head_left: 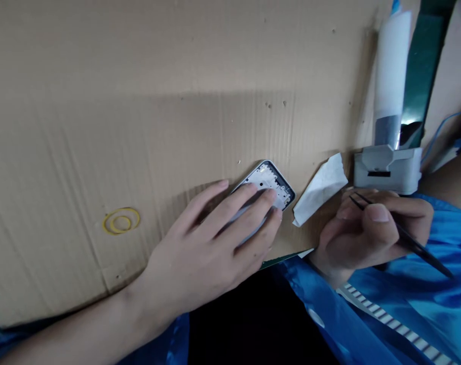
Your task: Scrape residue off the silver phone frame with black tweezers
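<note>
My left hand (211, 248) lies palm down over a phone frame (264, 177) on the cardboard, its bent fingers across the frame, holding it. The frame's silver rim and grey inner plate show past the fingertips; its lower part is hidden under the hand, as is my thumb. At the right, my right hand (367, 228) is closed around black tweezers (420, 248), their two thin tips apart and pointing up-left, away from the frame. Between the hands lies a crumpled white strip of paper or tape (321, 188), near the right hand's fingers.
Two yellow rubber bands (121, 221) lie on the cardboard sheet (139, 126) at the left. A grey holder (388, 175) with a white cylinder (393, 66) stands at the right edge. Blue clothing (439, 304) is below the right hand.
</note>
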